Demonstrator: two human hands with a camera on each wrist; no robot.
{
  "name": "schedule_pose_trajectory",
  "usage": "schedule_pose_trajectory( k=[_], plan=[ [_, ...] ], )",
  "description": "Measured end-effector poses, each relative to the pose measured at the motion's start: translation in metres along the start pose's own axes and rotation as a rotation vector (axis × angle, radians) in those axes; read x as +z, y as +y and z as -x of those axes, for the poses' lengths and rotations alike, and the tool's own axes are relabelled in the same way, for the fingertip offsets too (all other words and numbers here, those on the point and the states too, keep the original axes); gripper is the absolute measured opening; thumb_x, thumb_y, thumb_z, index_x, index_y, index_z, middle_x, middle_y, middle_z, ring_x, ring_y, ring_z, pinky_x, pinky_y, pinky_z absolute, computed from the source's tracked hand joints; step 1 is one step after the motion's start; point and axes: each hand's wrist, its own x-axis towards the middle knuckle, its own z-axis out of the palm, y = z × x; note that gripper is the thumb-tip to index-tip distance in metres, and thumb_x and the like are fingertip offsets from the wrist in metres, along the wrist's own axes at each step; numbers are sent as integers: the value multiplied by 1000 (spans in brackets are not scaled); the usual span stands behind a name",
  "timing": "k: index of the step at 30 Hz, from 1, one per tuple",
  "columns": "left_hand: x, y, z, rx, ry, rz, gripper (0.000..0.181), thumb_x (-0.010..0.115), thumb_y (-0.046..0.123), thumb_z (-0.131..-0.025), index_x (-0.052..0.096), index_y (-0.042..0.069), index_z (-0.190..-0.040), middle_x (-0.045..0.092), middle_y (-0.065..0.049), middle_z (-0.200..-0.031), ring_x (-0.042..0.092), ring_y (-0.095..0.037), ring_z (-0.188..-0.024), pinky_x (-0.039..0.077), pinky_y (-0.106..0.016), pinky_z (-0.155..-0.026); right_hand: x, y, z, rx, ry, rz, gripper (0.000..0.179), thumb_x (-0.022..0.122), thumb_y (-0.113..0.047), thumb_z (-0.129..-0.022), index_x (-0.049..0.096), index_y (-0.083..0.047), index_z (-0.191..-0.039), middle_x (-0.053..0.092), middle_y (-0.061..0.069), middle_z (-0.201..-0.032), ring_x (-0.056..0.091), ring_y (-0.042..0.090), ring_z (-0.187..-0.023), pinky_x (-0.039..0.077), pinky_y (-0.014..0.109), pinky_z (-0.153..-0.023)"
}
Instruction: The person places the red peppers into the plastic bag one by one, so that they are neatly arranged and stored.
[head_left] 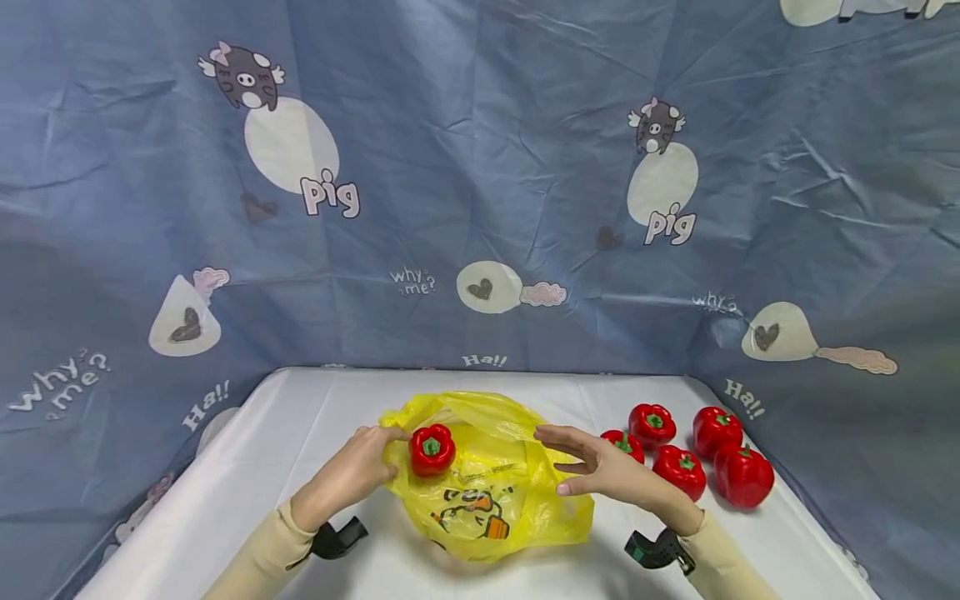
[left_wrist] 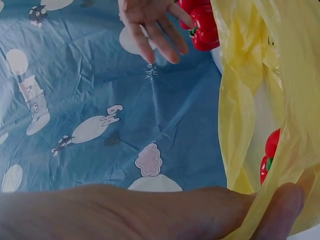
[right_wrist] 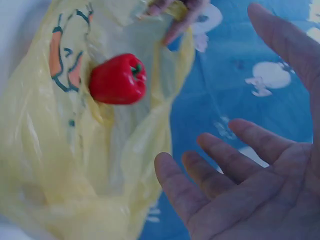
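Note:
A yellow plastic bag with a printed cartoon lies mid-table, its mouth spread apart. My left hand pinches the bag's left rim between thumb and fingers; in the left wrist view the thumb presses against the film. One red bell pepper with a green stem sits at the bag's mouth, near the left fingers. The right wrist view shows that same pepper against the yellow film. Over the bag's right side hovers my right hand, fingers spread and holding nothing.
Several more red bell peppers stand in a cluster on the right of the white table, just beyond my right wrist. A blue printed cloth hangs behind and along both sides.

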Motion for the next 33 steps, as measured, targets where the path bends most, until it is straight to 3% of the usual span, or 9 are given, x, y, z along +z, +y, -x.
schedule_pose_trajectory(
  k=[4,8,12,15,20,23,27,28,33],
  plan=[
    [1,0,0,0,-4,1,45,69,-8,-72,68,0,-116,66,-17,-121,53,-40,-115,42,-33,-66,-13,-3,23,-27,30,16,74,66,-12,-89,28,-14,-153,26,14,-158,24,39,-144,39,41,-107],
    [3,0,0,4,-4,-10,45,69,-8,-71,68,0,-115,66,-16,-120,54,-40,-115,43,-35,-69,-24,-4,46,-23,86,25,75,65,-10,-89,27,-20,-153,27,14,-158,33,26,-142,44,31,-103],
    [4,0,0,7,-8,-7,46,68,-9,-71,68,0,-116,66,-16,-120,54,-39,-113,42,-35,-68,-34,-1,68,63,177,52,75,64,-13,-89,26,-26,-153,29,10,-158,41,6,-135,46,37,-101],
    [4,0,1,7,-7,-10,45,68,-8,-72,68,0,-116,66,-16,-120,53,-40,-114,42,-35,-69,-43,3,84,100,243,81,75,64,-17,-89,25,-27,-153,30,10,-157,43,-1,-130,44,47,-102],
    [3,1,0,4,-13,-3,45,68,-8,-72,67,1,-116,65,-17,-121,53,-40,-114,40,-34,-64,-60,8,107,22,292,72,74,58,-10,-91,21,-19,-155,33,9,-155,42,0,-131,47,35,-99],
    [4,0,0,2,-18,4,46,67,-10,-72,67,0,-117,65,-17,-122,53,-38,-112,38,-33,-62,-69,10,121,-27,306,56,74,52,-3,-93,16,-17,-156,35,0,-154,42,-2,-130,50,24,-88],
    [6,0,-1,8,-15,6,47,64,-13,-70,68,-1,-115,65,-17,-121,54,-35,-109,37,-32,-61,-77,10,137,-13,369,81,72,49,-2,-94,16,-18,-156,39,-17,-148,44,-7,-127,50,20,-86],
    [7,-1,-1,11,-13,6,47,63,-13,-69,68,-1,-115,65,-17,-121,55,-35,-109,38,-32,-62,-79,10,140,-3,385,89,71,49,-3,-94,16,-18,-155,41,-20,-145,45,-8,-126,48,21,-92],
    [9,-1,-1,20,-4,-8,47,64,-12,-69,68,-1,-114,66,-17,-120,55,-36,-110,39,-34,-67,-88,12,154,-7,431,78,72,48,-2,-95,11,-13,-156,42,-17,-145,47,-8,-124,47,17,-92]
  ],
)
